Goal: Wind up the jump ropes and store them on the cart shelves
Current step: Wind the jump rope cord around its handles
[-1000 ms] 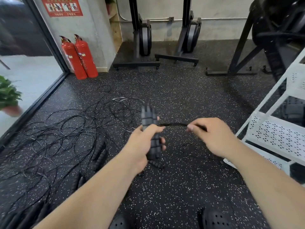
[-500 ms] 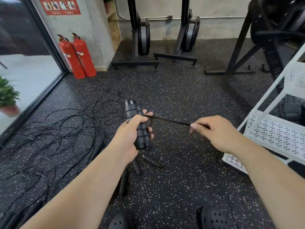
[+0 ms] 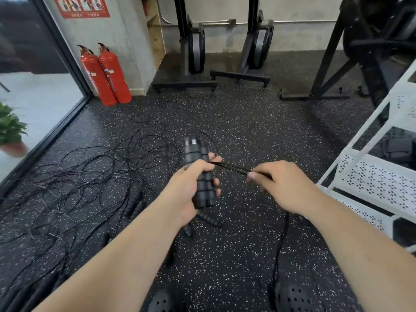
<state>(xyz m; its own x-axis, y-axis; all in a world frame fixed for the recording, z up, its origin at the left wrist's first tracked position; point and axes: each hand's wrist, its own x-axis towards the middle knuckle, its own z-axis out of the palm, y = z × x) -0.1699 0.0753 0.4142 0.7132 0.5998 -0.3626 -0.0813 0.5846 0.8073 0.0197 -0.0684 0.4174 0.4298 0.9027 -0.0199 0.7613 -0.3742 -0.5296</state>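
Observation:
My left hand (image 3: 186, 190) grips a pair of black ribbed jump rope handles (image 3: 198, 174), held side by side and upright at the centre. The thin black cord (image 3: 231, 168) runs taut from the handles to my right hand (image 3: 281, 185), which pinches it. Below my right hand the cord hangs down to the floor (image 3: 282, 235). A tangle of loose black ropes (image 3: 78, 181) lies spread on the speckled floor to the left, with several handles (image 3: 209, 218) lying under my hands. The white perforated cart (image 3: 371, 181) stands at the right.
Two red fire extinguishers (image 3: 105, 75) stand by the wall at the back left. Black gym machine stands (image 3: 186, 82) line the back wall, and a larger machine frame (image 3: 337, 70) stands at the back right. A glass door and potted plant (image 3: 11, 131) are at the left. My black shoes (image 3: 295, 298) show below.
My left hand with the handles shifted left and then back towards the centre. The cord between my hands stays taut, and my right hand keeps pinching it in about the same place.

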